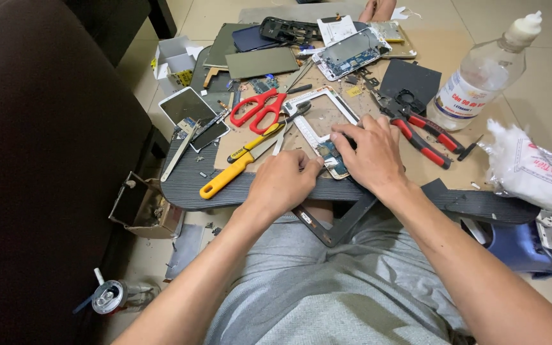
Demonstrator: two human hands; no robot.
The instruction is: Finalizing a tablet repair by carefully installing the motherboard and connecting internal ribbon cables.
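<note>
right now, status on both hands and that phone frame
Left hand and right hand both pressing on white phone frame. Red scissors, yellow-handled tool, pliers close around.

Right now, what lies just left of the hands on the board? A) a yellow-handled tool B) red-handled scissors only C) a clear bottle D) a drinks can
A: the yellow-handled tool lies on the dark board just left of the left hand; the red scissors sit farther up, the clear bottle is off to the right, beyond the right hand.

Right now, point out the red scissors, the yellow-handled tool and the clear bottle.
red scissors (258,108), head view, on the handles.
yellow-handled tool (225,179), head view, on the yellow grip.
clear bottle (480,80), head view, on its body.
</note>
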